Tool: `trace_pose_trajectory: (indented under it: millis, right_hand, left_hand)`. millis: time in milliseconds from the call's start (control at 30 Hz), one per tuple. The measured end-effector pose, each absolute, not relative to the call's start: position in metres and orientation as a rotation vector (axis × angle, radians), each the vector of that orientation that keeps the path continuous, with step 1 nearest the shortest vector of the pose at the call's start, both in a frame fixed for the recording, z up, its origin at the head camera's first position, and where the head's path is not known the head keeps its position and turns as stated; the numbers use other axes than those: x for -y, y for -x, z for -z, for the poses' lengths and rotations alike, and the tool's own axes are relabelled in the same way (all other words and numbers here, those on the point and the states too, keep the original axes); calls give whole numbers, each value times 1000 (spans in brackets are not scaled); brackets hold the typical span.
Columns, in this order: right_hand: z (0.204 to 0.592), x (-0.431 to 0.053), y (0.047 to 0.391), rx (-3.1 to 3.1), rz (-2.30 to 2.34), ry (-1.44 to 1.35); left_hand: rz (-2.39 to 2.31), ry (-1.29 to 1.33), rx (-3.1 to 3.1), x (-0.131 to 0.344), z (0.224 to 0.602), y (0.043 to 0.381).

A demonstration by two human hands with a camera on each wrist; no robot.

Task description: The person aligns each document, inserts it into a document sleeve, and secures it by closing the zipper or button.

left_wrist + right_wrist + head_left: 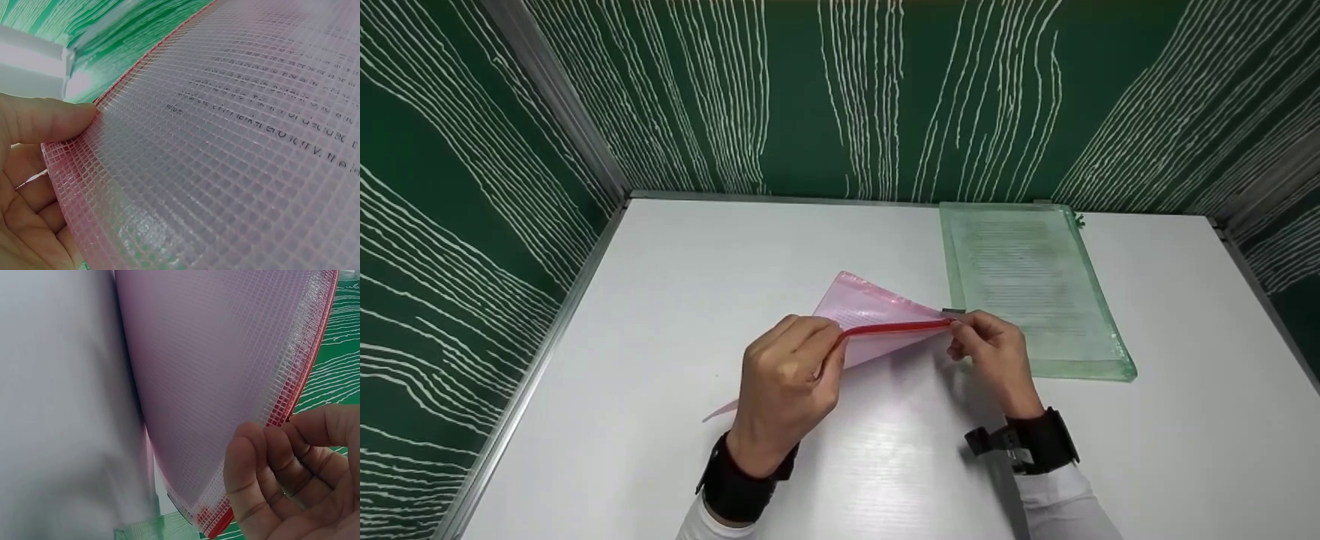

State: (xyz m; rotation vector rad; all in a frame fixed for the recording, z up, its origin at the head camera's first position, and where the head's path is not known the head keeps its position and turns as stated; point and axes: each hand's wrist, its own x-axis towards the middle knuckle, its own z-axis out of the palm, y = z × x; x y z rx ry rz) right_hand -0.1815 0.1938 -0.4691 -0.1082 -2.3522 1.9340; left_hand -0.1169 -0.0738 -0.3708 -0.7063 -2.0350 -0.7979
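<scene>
A pink mesh zipper document pouch (870,301) is held up off the table between both hands, bowed along its red zipper edge (892,328). My left hand (791,367) grips the left part of that edge. In the left wrist view, the thumb lies on the mesh at the pouch's border (185,157), and printed text on a sheet shows through it. My right hand (996,356) pinches the zipper edge near its right end. The right wrist view shows its fingertips (247,439) at the red strip; the zipper slider is hidden there.
A green mesh zipper pouch (1027,277) with printed paper inside lies flat at the back right of the white table (690,285). Dark green panels with white lines (802,97) stand along the back and sides. A small dark tab (953,310) shows beside the right fingertips.
</scene>
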Motion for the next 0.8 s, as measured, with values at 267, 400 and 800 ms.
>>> trace_pose_trajectory:
  millis: [267,400,800]
  right_hand:
    - [472,-196,183,2376,-1888,129]
    - [473,-197,184,2397,-1871,162]
    - [471,-199,184,2397,-1880,163]
  left_hand:
    - [811,688,2019,74,372,117]
    - [808,679,2010,74,372,117]
    - [799,665,2023,75,370,117]
